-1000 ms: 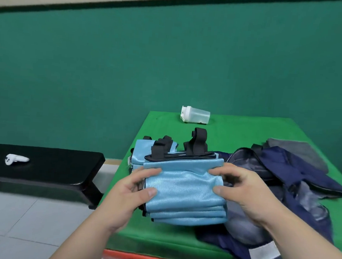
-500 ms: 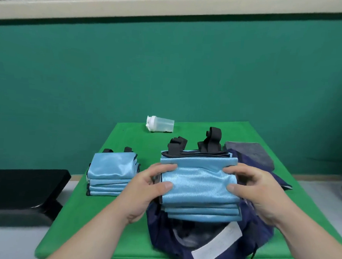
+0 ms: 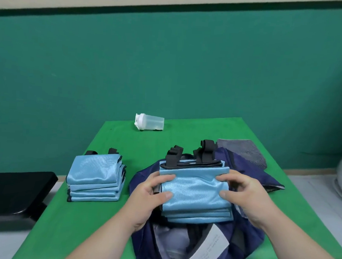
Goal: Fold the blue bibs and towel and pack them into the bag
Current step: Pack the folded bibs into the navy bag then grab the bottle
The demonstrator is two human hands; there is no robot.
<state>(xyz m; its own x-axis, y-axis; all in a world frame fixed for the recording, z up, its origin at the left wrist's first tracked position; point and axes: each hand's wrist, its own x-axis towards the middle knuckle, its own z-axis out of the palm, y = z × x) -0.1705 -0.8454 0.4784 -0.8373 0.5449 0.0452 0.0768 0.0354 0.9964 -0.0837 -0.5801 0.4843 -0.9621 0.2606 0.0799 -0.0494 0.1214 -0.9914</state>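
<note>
Teal wall (image 3: 169, 69), cream ledge (image 3: 134, 1) above; black bench (image 3: 12, 191) left; pale floor (image 3: 310, 190).

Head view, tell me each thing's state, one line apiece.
Held bibs, folded stack, gripped by left hand and right hand over the bag.
Other bibs, folded stack, resting on table.
Bag, open, on table.
Towel, lying flat behind bag.
Bottle, on its side, capped.

Free table (image 3: 138, 153) between stack (image 3: 95, 176) and bag (image 3: 149, 246)
</note>
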